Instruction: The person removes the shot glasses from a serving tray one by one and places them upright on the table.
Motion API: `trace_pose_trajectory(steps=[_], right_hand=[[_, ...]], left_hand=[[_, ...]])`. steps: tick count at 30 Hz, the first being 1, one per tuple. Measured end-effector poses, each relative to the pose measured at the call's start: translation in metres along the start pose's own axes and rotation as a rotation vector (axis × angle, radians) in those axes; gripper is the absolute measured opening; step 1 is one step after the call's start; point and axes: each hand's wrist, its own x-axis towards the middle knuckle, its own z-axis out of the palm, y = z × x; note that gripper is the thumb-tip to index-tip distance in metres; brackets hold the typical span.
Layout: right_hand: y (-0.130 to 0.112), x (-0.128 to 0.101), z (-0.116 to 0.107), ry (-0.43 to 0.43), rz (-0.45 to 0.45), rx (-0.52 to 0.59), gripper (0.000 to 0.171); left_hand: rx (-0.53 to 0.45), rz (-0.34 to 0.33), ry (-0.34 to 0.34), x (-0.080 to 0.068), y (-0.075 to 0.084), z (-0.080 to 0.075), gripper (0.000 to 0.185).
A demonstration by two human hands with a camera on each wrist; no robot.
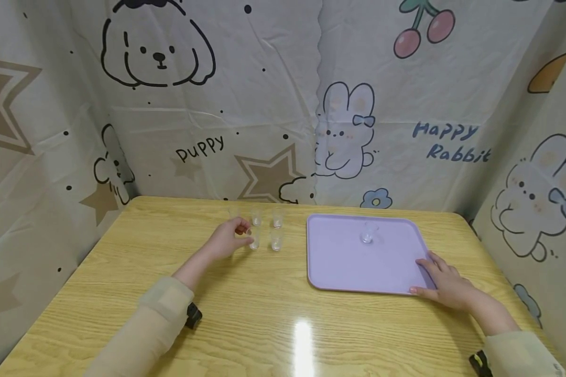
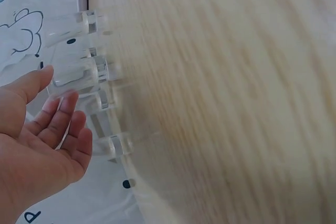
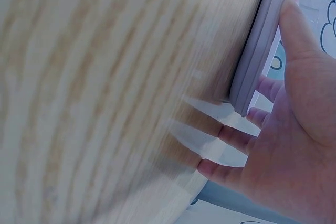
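Several small clear glasses stand in a cluster on the wooden table, left of a lilac tray. One more clear glass stands on the tray near its far middle. My left hand is at the cluster's left side. In the left wrist view that hand is loosely open, its fingertips just short of the nearest glass. My right hand rests with straight fingers on the tray's near right corner. In the right wrist view the thumb lies along the tray's rim.
Cartoon-printed cloth walls enclose the table on the left, back and right. Bare wood lies between the two forearms at the near edge, with a bright glare spot.
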Motion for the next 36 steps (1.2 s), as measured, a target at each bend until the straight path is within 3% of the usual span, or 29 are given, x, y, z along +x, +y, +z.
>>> trace_pose_trajectory(steps=[7, 17, 27, 36], right_hand=[[0.0, 0.0, 0.0, 0.002, 0.007, -0.001, 0.083], [0.003, 0.001, 0.001, -0.01, 0.015, 0.006, 0.084], [0.002, 0.0, 0.002, -0.009, 0.009, 0.0, 0.083], [0.002, 0.001, 0.0, -0.015, 0.006, -0.002, 0.083]], left_hand=[[0.008, -0.006, -0.011, 0.0, 0.0, -0.001, 0.04], [0.006, 0.006, 0.009, -0.005, 0.014, -0.012, 0.057], [0.048, 0.016, -0.01, -0.01, 0.056, -0.021, 0.063], [0.042, 0.058, 0.036, -0.002, 0.098, -0.017, 0.06]])
